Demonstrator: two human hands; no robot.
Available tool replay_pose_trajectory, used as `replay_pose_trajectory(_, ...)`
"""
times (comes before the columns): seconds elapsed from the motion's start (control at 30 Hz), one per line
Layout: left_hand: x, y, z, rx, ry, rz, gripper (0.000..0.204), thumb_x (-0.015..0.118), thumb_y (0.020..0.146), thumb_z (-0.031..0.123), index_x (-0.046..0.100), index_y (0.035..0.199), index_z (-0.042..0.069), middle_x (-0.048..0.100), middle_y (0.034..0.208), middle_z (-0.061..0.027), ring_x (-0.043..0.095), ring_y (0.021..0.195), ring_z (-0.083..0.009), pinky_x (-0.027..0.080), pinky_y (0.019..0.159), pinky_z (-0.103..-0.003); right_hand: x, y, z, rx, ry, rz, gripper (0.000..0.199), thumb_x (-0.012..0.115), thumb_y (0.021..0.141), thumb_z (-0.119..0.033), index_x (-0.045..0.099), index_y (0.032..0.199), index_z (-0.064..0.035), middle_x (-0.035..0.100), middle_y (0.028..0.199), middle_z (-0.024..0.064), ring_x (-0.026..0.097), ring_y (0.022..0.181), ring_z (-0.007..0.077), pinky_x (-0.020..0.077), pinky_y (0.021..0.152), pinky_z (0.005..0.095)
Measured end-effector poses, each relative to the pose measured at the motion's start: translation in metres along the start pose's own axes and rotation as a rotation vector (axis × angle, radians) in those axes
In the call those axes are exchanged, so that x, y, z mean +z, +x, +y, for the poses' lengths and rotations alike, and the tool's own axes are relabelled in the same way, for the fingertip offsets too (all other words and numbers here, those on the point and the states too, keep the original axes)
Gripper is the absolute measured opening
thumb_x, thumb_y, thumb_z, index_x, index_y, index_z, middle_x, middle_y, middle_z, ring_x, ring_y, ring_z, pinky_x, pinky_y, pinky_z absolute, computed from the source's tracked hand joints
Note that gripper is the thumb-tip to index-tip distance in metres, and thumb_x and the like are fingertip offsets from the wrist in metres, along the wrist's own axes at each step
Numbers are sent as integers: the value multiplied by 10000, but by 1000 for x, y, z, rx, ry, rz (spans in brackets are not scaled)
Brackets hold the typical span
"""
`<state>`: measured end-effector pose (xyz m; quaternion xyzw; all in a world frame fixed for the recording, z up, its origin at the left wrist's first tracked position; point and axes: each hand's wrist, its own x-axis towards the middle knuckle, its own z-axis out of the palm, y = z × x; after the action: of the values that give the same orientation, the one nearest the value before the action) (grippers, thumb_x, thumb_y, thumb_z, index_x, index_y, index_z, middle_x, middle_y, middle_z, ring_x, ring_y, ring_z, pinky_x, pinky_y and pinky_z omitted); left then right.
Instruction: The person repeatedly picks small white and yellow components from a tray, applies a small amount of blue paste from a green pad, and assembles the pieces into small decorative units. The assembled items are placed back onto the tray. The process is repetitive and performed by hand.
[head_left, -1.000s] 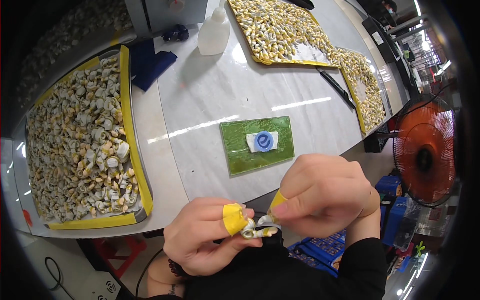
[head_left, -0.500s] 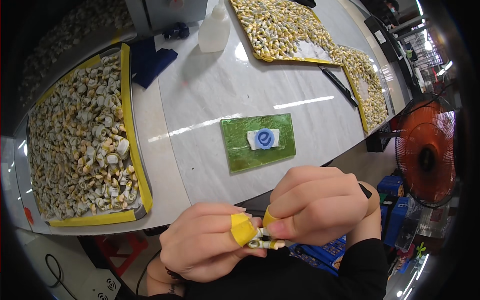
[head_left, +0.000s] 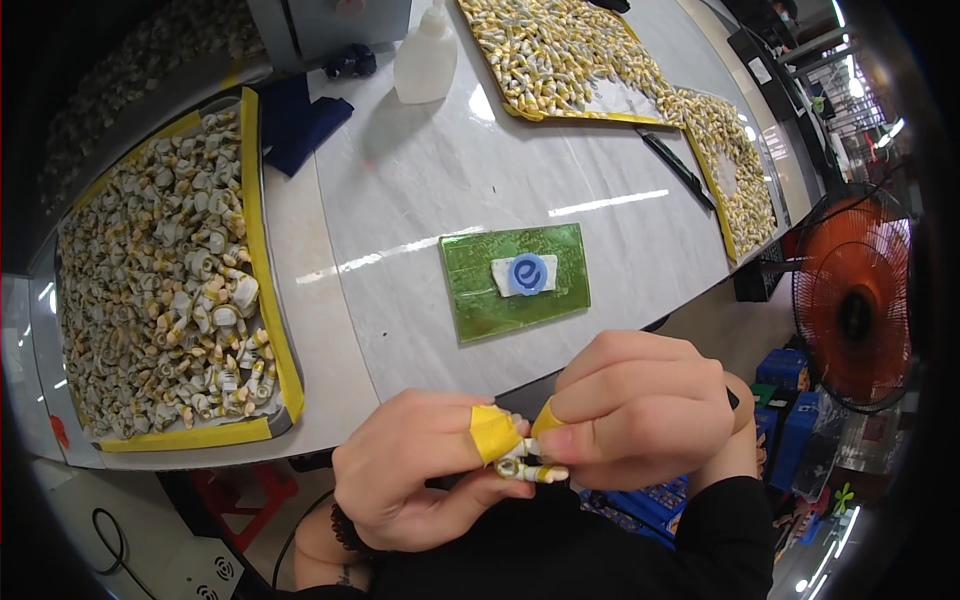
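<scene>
Close to my body, both hands meet over a small white, yellow and flesh-coloured figurine part. My left hand is closed on it between thumb and fingers, with yellow tape wrapped round a fingertip. From the other side my right hand pinches its upper part with the thumb and a yellow-taped finger. The fingers hide some of the part. Beyond the hands a green slab lies on the table, bearing a white block with a round blue piece on top.
A yellow-edged tray of similar parts stands at left; another tray and a third lie at the far right. A black knife-like tool, a translucent bottle and dark blue cloth are also here. A fan stands off the right edge.
Both hands have shifted slightly, the left one up and to the right. The figurine part is turned a little, and its round end shows more clearly between the fingers.
</scene>
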<state>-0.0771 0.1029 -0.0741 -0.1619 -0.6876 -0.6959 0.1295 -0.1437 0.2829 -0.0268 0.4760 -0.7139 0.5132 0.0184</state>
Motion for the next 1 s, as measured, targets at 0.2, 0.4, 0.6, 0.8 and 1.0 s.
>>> replay_pose_trajectory(0.2, 10, -5, -6, 11, -24, 94, 416, 785, 685, 64, 574, 1031, -29, 654, 916, -115, 632, 810, -222, 498, 674, -298, 3, -3, -3, 62, 22, 29, 170, 706, 675, 44, 638, 828, 16, 607, 763, 101, 566, 609, 217, 462, 538, 276)
replay_pose_trajectory(0.4, -1, -7, -9, -325, -614, -108, 350, 731, 751, 60, 602, 1049, -71, 640, 931, -131, 623, 854, -175, 486, 800, -284, -12, 6, 2, 213, 113, -72, 202, 788, 643, -67, 671, 807, -53, 540, 761, 51, 510, 654, 172, 382, 553, 262)
replay_pose_trajectory(0.6, 0, -7, -1, -554, -904, -56, 268, 718, 757, 6, 611, 993, -63, 639, 918, -111, 614, 857, -150, 490, 816, -296, -11, 6, 3, 252, 178, -157, 194, 817, 634, -115, 691, 782, -107, 491, 811, 33, 480, 682, 157, 360, 562, 252)
replay_pose_trajectory(0.8, 2, -9, -5, -516, -872, -113, 204, 707, 753, -32, 601, 925, -62, 642, 898, -119, 623, 853, -156, 499, 794, -292, -13, 6, -1, 270, 262, -256, 189, 720, 703, -15, 617, 856, -57, 449, 875, 76, 473, 737, 194, 391, 629, 272)
replay_pose_trajectory(1.0, 4, -7, -1, -536, -888, -74, 180, 694, 761, -42, 606, 917, -62, 647, 881, -111, 634, 826, -159, 508, 768, -274, -10, 7, 1, 276, 262, -272, 187, 756, 673, -36, 640, 816, -70, 484, 852, 62, 497, 734, 180, 394, 605, 266)
